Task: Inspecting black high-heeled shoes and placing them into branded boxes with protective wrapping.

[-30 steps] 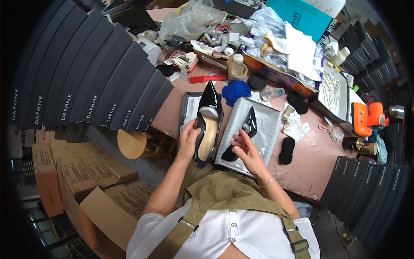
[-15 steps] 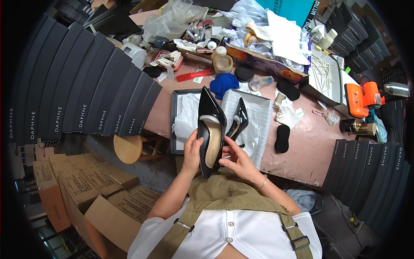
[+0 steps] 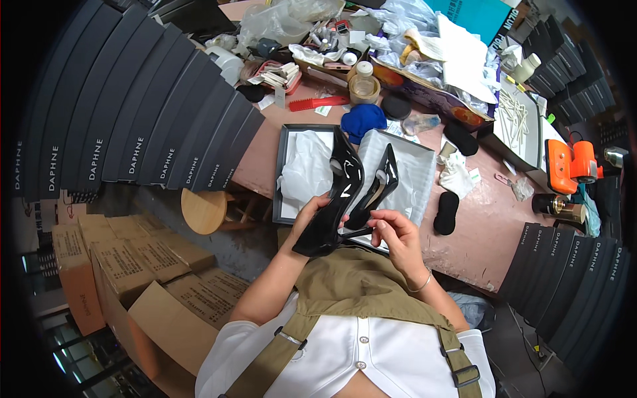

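Holds the glossy black shoe (image 3: 326, 225) in left grip (image 3: 307, 215), pinches its heel (image 3: 357, 233) in right grip (image 3: 398, 242), with another shoe (image 3: 391, 174) just beyond; seemingly checks the heel, next likely needs steady left support

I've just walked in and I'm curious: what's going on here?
A person's left hand holds a glossy black shoe tilted onto its side, while the right hand is at its thin heel. A second black shoe lies on pale wrapping just beyond, next to an open box with white paper on the pinkish table.
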### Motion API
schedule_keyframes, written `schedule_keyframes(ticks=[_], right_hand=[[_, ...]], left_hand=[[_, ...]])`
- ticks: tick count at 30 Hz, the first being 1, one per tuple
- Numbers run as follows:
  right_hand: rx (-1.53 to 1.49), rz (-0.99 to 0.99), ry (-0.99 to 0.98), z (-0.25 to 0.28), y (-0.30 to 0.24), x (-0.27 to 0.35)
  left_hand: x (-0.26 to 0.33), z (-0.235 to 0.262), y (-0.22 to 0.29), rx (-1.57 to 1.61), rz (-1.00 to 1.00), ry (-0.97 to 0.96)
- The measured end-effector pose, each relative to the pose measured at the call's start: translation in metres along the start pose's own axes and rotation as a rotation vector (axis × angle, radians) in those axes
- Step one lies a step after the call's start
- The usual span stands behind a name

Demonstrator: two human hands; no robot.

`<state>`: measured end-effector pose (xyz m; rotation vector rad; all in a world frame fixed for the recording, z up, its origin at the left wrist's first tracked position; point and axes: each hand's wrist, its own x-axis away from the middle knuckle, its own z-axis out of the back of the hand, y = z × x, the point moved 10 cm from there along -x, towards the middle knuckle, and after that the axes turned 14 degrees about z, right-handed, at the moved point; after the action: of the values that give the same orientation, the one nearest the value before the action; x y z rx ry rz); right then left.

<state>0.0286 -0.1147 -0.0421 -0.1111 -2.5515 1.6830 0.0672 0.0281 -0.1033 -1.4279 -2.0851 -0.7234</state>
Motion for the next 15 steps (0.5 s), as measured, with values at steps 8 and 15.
schedule_keyframes(ticks=[8, 15], right_hand=[[0.013, -0.021, -0.05, -0.01, -0.007, 0.007], [0.022, -0.027, -0.037, -0.005, -0.012, 0.011]], left_hand=[[0.002, -0.007, -0.002, -0.069, -0.018, 0.006], [-0.003, -0.017, 0.0, -0.13, -0.01, -0.054]])
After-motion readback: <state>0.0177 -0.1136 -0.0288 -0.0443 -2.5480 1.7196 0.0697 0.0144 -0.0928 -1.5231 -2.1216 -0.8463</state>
